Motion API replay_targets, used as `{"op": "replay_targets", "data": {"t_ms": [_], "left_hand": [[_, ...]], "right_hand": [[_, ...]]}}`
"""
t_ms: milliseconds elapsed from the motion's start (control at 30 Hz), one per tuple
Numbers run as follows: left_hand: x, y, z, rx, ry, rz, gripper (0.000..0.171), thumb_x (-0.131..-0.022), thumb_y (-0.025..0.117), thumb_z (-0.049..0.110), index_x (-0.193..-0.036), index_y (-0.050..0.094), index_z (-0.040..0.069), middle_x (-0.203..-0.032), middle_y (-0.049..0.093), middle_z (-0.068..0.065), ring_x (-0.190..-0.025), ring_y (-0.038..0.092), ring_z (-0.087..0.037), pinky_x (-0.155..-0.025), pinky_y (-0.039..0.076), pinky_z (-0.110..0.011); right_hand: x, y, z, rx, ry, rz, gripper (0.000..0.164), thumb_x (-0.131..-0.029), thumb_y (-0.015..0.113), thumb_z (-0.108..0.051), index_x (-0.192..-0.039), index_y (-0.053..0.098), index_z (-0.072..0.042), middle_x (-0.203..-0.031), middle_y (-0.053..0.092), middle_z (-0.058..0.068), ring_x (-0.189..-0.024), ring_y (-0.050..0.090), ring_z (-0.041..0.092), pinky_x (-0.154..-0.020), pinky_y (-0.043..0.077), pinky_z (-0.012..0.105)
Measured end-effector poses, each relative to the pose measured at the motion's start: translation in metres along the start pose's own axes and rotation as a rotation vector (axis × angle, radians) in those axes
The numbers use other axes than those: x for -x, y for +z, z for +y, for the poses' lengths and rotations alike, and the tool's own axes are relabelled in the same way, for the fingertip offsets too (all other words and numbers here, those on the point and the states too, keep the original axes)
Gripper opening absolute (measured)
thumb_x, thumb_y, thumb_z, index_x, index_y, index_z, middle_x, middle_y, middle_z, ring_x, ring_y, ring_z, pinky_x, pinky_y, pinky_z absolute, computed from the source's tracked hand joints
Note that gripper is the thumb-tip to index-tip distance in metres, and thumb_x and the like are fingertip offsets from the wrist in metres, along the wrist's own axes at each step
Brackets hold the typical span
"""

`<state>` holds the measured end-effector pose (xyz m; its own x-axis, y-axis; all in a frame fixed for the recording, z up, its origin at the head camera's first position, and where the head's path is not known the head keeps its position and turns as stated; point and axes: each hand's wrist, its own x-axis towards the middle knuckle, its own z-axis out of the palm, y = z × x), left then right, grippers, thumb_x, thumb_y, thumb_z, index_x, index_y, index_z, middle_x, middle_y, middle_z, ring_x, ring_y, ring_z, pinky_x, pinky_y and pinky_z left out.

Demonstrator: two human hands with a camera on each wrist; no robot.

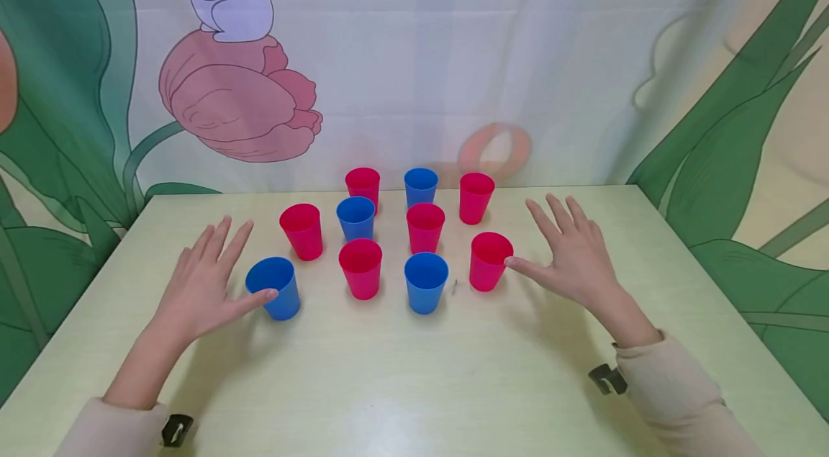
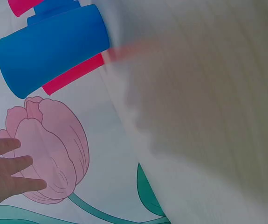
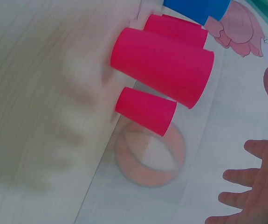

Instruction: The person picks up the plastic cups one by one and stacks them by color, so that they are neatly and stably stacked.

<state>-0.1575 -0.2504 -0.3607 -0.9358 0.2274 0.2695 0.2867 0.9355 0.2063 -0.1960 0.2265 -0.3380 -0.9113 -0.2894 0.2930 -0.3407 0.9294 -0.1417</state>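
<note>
Several red and blue cups stand mouth up on the table, apart from one another in loose rows. My left hand hovers at the left with fingers spread, its thumb overlapping the near-left blue cup in the head view. In the left wrist view that blue cup appears to one side of the fingers. On the other side, my right hand is spread too, thumb tip right at the edge of the near-right red cup. The right wrist view has this red cup well away from the fingers. Neither hand grips anything.
Between the hands stand a front blue cup, a front red cup and others behind. The pale table ends at a printed curtain with a rabbit and a flower. Dark clips hang by both sleeves.
</note>
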Motion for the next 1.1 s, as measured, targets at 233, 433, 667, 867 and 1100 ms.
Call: {"op": "replay_targets", "data": {"t_ms": [233,433,667,867,1100], "left_hand": [[0.006,0.003,-0.004,0.083,0.032,0.011,0.094,-0.074,0.066,0.051,-0.146,0.019,0.012,-0.142,0.024,-0.025,-0.127,0.023,-0.045,-0.093,0.024,-0.065],[0.009,0.004,-0.005,0.155,0.008,-0.024,0.085,-0.076,0.067,0.048,-0.142,0.028,0.009,-0.137,0.033,-0.024,-0.121,0.031,-0.044,-0.084,0.034,-0.066],[0.007,0.006,-0.009,0.255,-0.008,-0.089,0.076,-0.079,0.067,0.042,-0.137,0.035,0.004,-0.132,0.041,-0.023,-0.118,0.038,-0.042,-0.085,0.036,-0.064],[0.005,0.008,-0.012,0.345,0.004,-0.112,0.066,-0.08,0.068,0.031,-0.131,0.04,-0.001,-0.123,0.048,-0.025,-0.109,0.046,-0.042,-0.083,0.04,-0.06],[0.002,0.014,-0.013,0.399,0.007,-0.118,0.062,-0.081,0.068,0.024,-0.13,0.041,-0.003,-0.118,0.052,-0.025,-0.106,0.049,-0.041,-0.082,0.043,-0.056]], "right_hand": [[0.001,0.001,-0.015,-0.055,-0.063,0.028,0.085,-0.071,0.069,-0.05,-0.138,0.037,-0.009,-0.138,0.035,0.02,-0.128,0.024,0.041,-0.096,0.023,0.061],[0.0,0.008,-0.028,-0.15,-0.088,0.029,0.082,-0.066,0.077,-0.047,-0.131,0.047,-0.008,-0.127,0.049,0.014,-0.118,0.037,0.035,-0.091,0.034,0.057],[-0.002,0.017,-0.045,-0.3,-0.103,0.038,0.073,-0.062,0.081,-0.042,-0.122,0.055,-0.009,-0.115,0.057,0.009,-0.11,0.043,0.027,-0.081,0.045,0.047],[-0.005,0.028,-0.059,-0.329,-0.114,0.036,0.074,-0.061,0.082,-0.04,-0.122,0.056,-0.009,-0.115,0.058,0.008,-0.111,0.041,0.026,-0.081,0.044,0.045],[-0.008,0.044,-0.072,-0.297,-0.196,0.069,0.074,-0.059,0.082,-0.044,-0.119,0.058,-0.008,-0.113,0.059,0.007,-0.111,0.042,0.026,-0.089,0.034,0.049]]}}
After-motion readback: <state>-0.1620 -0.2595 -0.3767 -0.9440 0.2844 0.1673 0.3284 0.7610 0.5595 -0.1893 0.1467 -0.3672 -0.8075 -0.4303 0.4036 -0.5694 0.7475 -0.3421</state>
